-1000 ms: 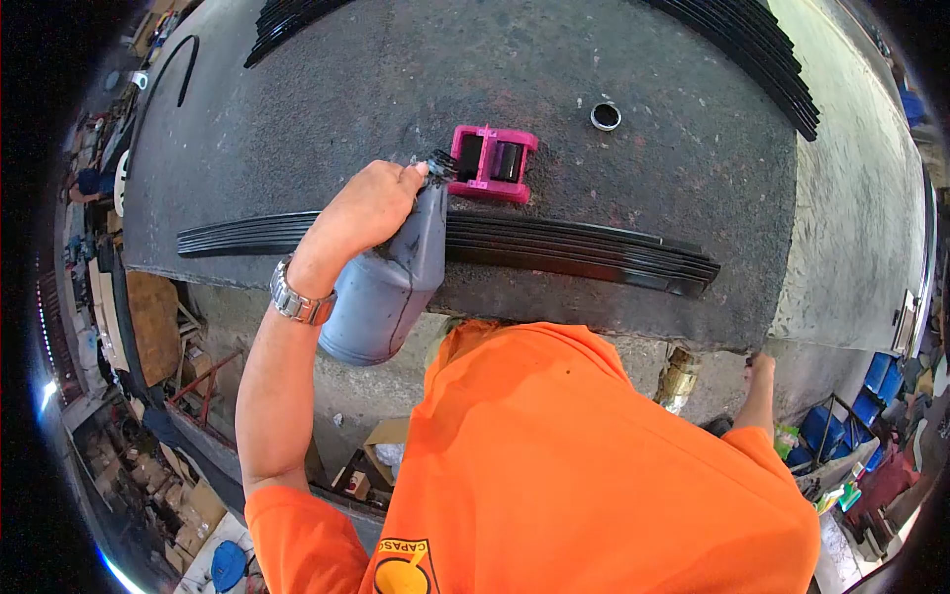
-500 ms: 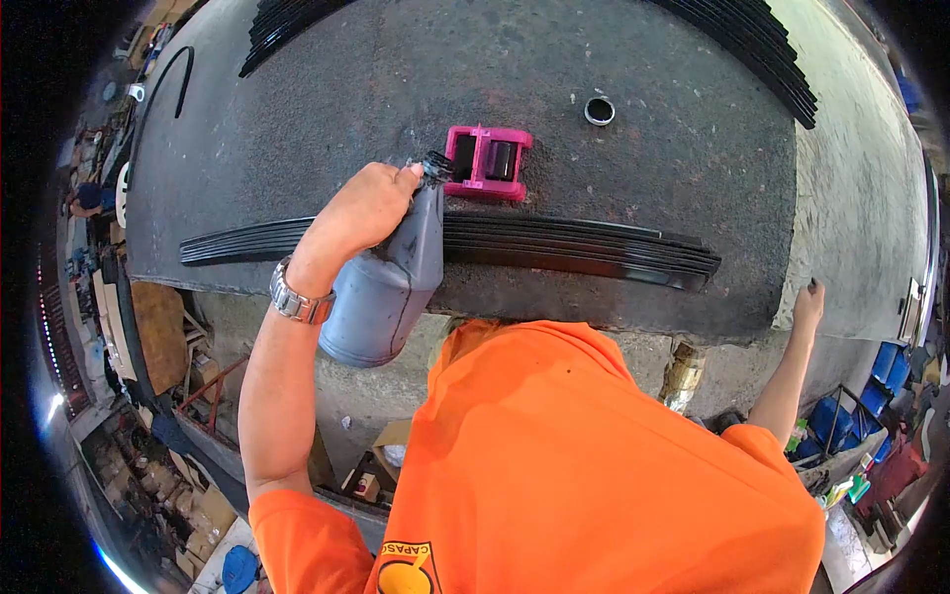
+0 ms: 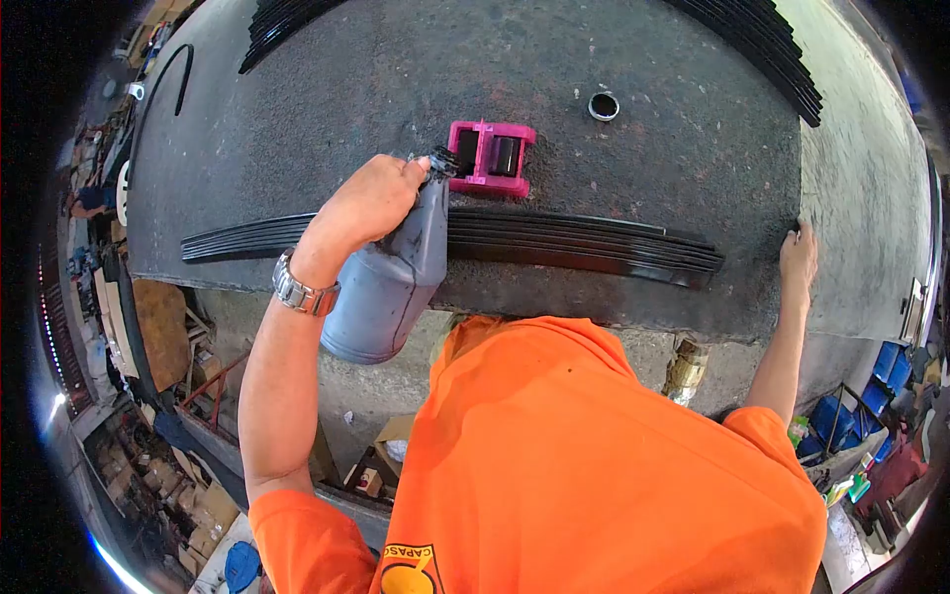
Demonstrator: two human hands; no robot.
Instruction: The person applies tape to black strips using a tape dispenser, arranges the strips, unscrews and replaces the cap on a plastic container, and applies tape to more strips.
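My left hand (image 3: 381, 198) is wrapped round the upper part of a grey-blue plastic jug (image 3: 381, 297). The jug tilts, its dark-stained neck touching or just over the left side of a pink plastic frame (image 3: 482, 158). Inside that frame sit a black roller (image 3: 505, 155) and a dark compartment. Far to the right, my right hand (image 3: 799, 262) is closed over the table, near the border between its dark and pale surfaces. A small dark thing shows at its fingertips, too small to name.
A bundle of long black strips (image 3: 584, 243) lies along the near table edge, partly behind the jug. More black strips (image 3: 742, 45) lie at the far right and far left. A small dark-filled ring or lid (image 3: 603, 106) sits beyond the pink frame.
My right hand has moved forward and slightly left over the table. My left hand and the jug have barely shifted, with the neck still at the pink frame.
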